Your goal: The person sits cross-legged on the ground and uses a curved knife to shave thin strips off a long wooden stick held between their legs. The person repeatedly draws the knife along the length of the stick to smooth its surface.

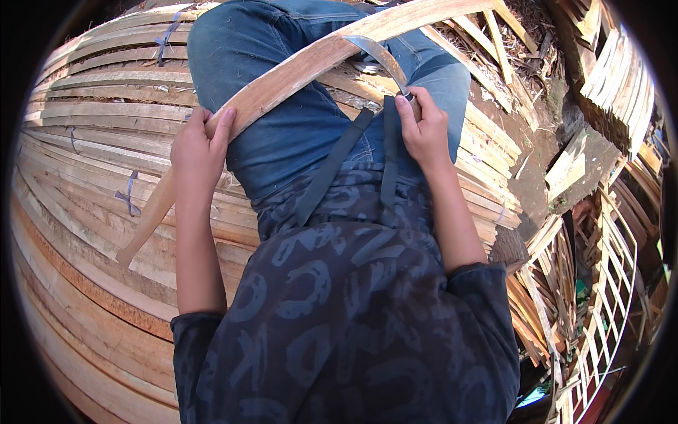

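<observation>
A long, pale wooden strip (pixel 304 73) lies slantwise over my bent legs, its lower end reaching down past my left forearm. My left hand (pixel 201 145) is closed around it, thumb on its upper face. In my right hand (pixel 425 124) is a curved knife (pixel 385 59), gripped by the handle, which my fingers mostly hide. The blade arcs up and to the left, and its tip meets the near edge of the strip. Whether it cuts into the wood I cannot tell.
Long wooden strips (pixel 85 233) lie side by side under and left of me, some with purple ties (pixel 128 195). At the right are a stone block (pixel 585 166), stacked thin slats (pixel 621 88) and a lattice of slats (pixel 609 283). Shavings litter the ground.
</observation>
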`<action>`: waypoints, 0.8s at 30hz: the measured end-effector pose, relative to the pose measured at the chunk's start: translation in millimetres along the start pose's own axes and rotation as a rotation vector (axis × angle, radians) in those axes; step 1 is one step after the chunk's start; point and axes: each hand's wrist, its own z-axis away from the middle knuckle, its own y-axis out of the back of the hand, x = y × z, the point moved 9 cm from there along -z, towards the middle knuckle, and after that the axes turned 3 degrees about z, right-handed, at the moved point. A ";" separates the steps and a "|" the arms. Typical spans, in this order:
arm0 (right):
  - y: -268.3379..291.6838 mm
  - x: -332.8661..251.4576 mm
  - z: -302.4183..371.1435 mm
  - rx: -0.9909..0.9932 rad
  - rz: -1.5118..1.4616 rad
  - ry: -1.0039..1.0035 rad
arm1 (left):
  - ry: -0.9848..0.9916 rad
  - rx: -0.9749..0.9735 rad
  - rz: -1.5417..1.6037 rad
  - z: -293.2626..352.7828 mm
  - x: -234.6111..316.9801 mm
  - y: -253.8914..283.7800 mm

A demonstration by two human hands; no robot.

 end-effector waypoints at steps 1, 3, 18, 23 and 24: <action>-3.3 -1.9 0.6 -0.017 0.029 -0.002 | 0.019 -0.017 -0.027 -2.1 -2.6 -2.4; -8.5 -5.4 1.9 -0.047 0.088 -0.006 | 0.010 -0.021 -0.031 -6.1 -6.0 -7.2; -20.3 -22.8 -28.9 -0.018 0.319 0.121 | 0.019 0.031 0.189 3.5 -3.0 -20.2; -24.1 -24.6 -44.5 -0.070 0.328 0.163 | 0.016 0.060 0.141 5.0 1.7 -21.0; -25.1 -29.4 -46.1 -0.076 0.342 0.169 | 0.024 0.062 0.117 5.1 1.7 -20.8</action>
